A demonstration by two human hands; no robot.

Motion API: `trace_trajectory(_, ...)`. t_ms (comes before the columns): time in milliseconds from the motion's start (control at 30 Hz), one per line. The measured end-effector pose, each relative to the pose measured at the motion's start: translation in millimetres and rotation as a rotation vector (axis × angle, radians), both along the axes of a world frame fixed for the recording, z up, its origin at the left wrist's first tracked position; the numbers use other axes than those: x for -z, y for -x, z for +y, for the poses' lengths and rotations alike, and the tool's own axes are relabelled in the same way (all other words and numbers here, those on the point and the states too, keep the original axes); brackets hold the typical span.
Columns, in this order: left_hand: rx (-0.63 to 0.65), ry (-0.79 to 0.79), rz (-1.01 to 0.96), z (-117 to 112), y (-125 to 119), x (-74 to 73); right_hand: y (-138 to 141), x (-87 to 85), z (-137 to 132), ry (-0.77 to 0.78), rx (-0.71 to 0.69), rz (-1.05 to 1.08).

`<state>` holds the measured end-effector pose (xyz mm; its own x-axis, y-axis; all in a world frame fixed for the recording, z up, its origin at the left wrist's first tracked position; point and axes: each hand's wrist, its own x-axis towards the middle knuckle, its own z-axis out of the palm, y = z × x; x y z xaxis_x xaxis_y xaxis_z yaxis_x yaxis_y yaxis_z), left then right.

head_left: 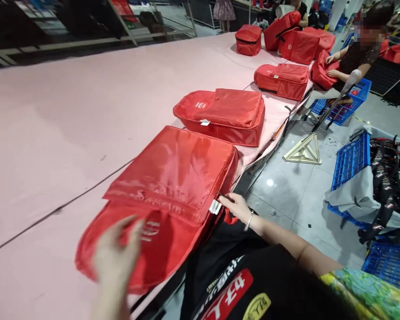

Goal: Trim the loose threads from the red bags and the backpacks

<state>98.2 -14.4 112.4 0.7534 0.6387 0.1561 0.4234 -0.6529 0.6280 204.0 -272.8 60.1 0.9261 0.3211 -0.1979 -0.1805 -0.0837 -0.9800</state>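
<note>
Bag (176, 173) at right edge of surface (60, 115), open room leftward; my left hand (116, 253) hovers loosely spread, my right hand (238, 208) pinches a thin dark item (222, 195).

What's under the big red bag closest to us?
The pink table is under the red bag. A dark line on the table runs up to the bag's edge. Anything right beneath is covered, so I can't tell.

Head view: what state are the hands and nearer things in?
Nearest red fabric bag: lying on the pink tabletop.
White rectangular label: sticking out from it.
Next red fabric bag: also lying down.
Blue plastic crate: piled with dark straps.
Left hand: open, blurred, over the nearest bag.
Right hand: pinching a thin dark item.
</note>
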Motion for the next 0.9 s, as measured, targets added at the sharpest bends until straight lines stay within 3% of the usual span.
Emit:
trace_trajectory(100,0.339,-0.021,-0.058,-71,-20,1.7,3,1.8,13,0.099,0.006,-0.038)
trace_trajectory(200,0.383,-0.141,-0.014,-103,-30,18.9,4,10.8,18,0.064,0.009,0.004)
trace_trajectory(333,0.326,-0.235,0.061,-103,-37,32.9,5,19.7,18,0.005,0.012,0.055)
trace_trajectory(567,0.170,-0.232,0.411,-106,-48,13.6,6,12.8,23,-0.092,0.002,0.092)
trace_trajectory(900,0.149,-0.208,0.401,-109,-47,11.9,9,15.9,20,-0.073,0.010,0.000)
